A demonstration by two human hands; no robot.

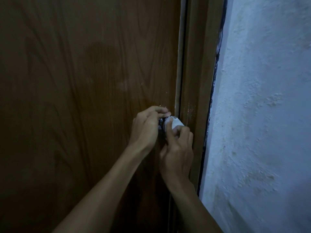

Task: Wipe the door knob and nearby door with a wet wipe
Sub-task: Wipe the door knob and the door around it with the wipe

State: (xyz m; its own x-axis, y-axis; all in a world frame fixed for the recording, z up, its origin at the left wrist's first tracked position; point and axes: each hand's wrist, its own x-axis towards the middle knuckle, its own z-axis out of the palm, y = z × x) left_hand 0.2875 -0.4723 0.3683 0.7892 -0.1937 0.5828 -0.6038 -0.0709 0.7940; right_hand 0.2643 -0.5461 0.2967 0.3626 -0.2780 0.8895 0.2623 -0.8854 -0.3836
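A dark metal door knob (161, 123) sits near the right edge of a brown wood-grain door (84, 98). A white wet wipe (175, 123) is wrapped over the front of the knob. My left hand (146, 128) curls around the knob from the left, fingertips on its top. My right hand (176, 152) comes from below and right, its fingers pressing the wipe onto the knob. Most of the knob is hidden under both hands and the wipe.
The brown door frame (196, 81) runs upright just right of the knob. Beyond it stands a rough pale blue-white wall (262, 115). A darker damp-looking patch (101, 54) shows on the door above the knob. The light is dim.
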